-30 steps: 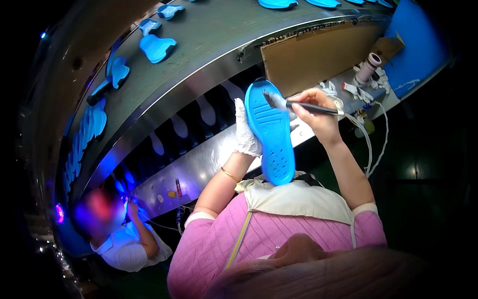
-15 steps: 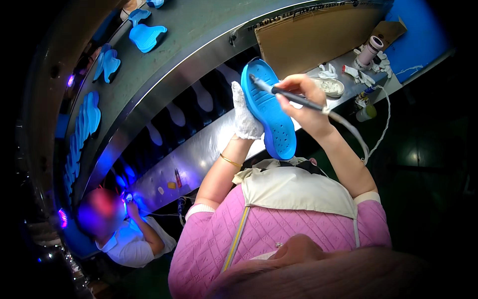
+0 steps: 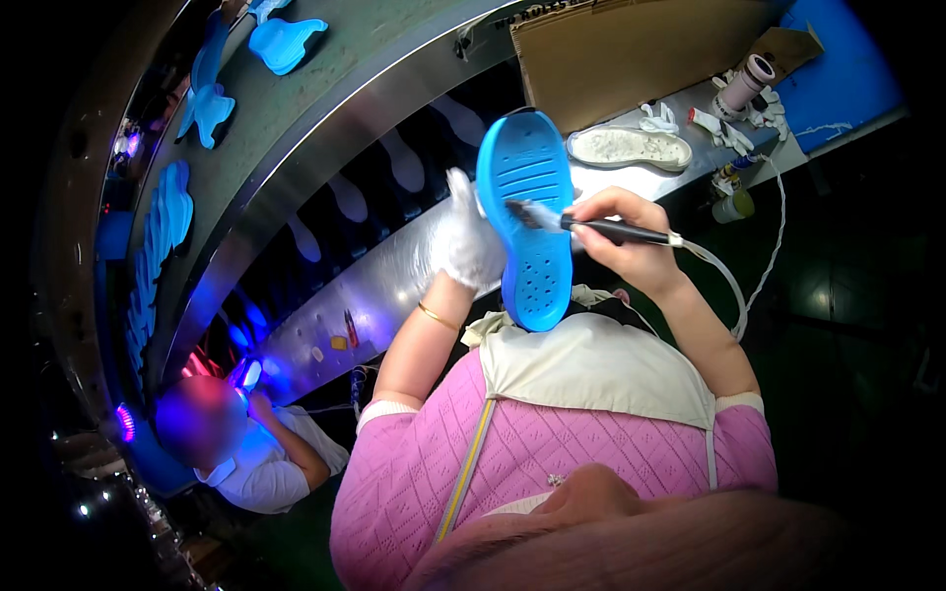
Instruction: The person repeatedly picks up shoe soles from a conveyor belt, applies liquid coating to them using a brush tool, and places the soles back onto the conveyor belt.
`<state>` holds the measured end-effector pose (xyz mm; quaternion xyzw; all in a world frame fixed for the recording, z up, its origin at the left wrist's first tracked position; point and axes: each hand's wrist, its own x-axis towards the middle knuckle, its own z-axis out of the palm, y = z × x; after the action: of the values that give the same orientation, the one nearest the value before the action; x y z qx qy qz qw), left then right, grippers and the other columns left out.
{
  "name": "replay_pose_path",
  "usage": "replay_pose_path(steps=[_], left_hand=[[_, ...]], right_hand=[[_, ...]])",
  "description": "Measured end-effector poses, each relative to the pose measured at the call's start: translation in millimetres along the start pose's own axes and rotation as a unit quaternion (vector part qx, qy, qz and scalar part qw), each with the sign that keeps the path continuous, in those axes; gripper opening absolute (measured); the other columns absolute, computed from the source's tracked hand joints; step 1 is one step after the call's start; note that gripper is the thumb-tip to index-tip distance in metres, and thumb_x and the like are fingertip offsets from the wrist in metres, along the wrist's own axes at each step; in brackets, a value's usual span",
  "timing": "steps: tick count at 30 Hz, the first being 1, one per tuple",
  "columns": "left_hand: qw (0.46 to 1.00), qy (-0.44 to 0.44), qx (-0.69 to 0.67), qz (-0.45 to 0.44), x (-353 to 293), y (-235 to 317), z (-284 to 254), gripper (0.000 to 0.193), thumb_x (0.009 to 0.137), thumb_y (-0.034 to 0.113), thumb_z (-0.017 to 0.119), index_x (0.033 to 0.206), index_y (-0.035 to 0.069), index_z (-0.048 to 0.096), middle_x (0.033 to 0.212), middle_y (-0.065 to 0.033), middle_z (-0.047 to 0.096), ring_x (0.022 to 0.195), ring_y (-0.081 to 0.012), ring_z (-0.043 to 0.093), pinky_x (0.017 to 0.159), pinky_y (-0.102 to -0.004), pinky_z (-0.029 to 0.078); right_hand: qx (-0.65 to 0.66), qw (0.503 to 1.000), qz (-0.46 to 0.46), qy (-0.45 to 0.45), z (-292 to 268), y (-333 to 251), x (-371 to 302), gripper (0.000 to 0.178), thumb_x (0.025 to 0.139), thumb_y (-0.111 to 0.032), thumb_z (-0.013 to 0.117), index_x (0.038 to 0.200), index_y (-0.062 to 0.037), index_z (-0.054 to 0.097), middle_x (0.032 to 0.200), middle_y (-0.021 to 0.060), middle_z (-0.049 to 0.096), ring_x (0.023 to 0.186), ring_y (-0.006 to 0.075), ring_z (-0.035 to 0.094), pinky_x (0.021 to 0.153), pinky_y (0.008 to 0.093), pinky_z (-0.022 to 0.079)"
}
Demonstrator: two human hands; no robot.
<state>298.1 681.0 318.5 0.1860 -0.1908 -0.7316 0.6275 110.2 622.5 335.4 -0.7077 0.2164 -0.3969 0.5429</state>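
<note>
A blue shoe sole (image 3: 538, 179), its grooved and pitted face toward me, is held nearly upright above the bench edge. My left hand (image 3: 467, 238), in a white glove, grips it by the left side; the thumb points up and the other fingers are largely hidden behind the sole. My right hand (image 3: 631, 236) is bare and pinches the black handle of a brush (image 3: 645, 234), with a pale hose running from its rear end. The brush's dark bristles touch the sole's middle, between grooves and holes.
A white shoe sole (image 3: 631, 148) lies on the metal bench (image 3: 399, 251), near white gloves (image 3: 724, 131) and a pink bottle (image 3: 741, 87). Behind stands a cardboard box (image 3: 631, 69). Blue soles (image 3: 163, 231) ride a dark green belt (image 3: 345, 54) at left. A co-worker (image 3: 261, 458) sits lower left.
The brush has moved down from the sole's upper end to its middle. The sole has turned more upright, and the white sole beyond my right hand now shows in full.
</note>
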Motion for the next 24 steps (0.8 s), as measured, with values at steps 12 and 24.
replay_pose_path(steps=[12, 24], left_hand=[[0.986, 0.116, 0.092, 0.075, 27.9, -21.9, 1.4, 0.107, 0.067, 0.089, 0.027, 0.130, 0.003, 0.043, 0.115, -0.0170, 0.059, 0.102, -0.0320, 0.060, 0.088, -0.0442, 0.051], [0.951, -0.200, -0.134, 0.192, 58.0, 11.6, -16.2, 0.121, 0.058, 0.090, 0.040, 0.136, -0.002, 0.035, 0.128, -0.0193, 0.052, 0.108, -0.0379, 0.057, 0.104, -0.0501, 0.038]], right_hand=[[-0.020, 0.997, -0.073, -0.001, 2.7, 5.0, 0.4, 0.012, 0.076, 0.001, 0.068, 0.086, -0.0005, 0.062, 0.088, 0.0111, 0.066, 0.076, 0.0133, 0.062, 0.066, 0.0244, 0.048], [0.049, 0.997, -0.046, -0.047, 7.0, -11.5, 2.5, 0.009, 0.078, -0.001, 0.067, 0.086, -0.0001, 0.062, 0.088, 0.0084, 0.066, 0.075, 0.0119, 0.062, 0.067, 0.0237, 0.048]])
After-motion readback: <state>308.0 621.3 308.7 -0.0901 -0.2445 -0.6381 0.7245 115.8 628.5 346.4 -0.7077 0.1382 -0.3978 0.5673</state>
